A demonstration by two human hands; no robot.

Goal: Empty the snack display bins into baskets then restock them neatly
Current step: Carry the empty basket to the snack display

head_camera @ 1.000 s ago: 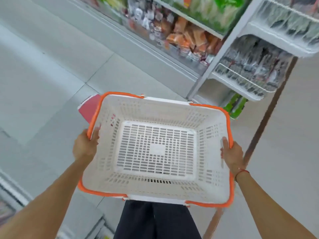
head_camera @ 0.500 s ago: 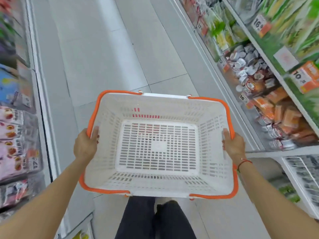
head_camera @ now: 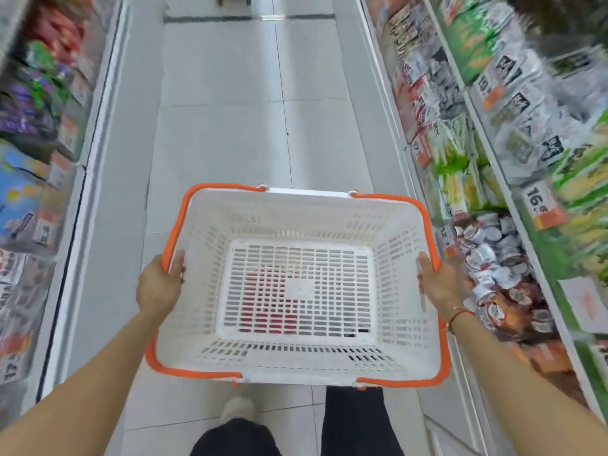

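Between the two hands, a white slotted basket [head_camera: 297,287] with orange handles is carried level and empty. Left hand [head_camera: 160,284] grips its left rim, thumb inside; right hand [head_camera: 437,284] grips the right rim. Just right of the right hand, a shelf bin holds small snack cups [head_camera: 493,268]; blurred snack packets [head_camera: 29,103] line shelves beyond the left hand.

Grey tiled floor [head_camera: 230,126] between shelves [head_camera: 487,133]
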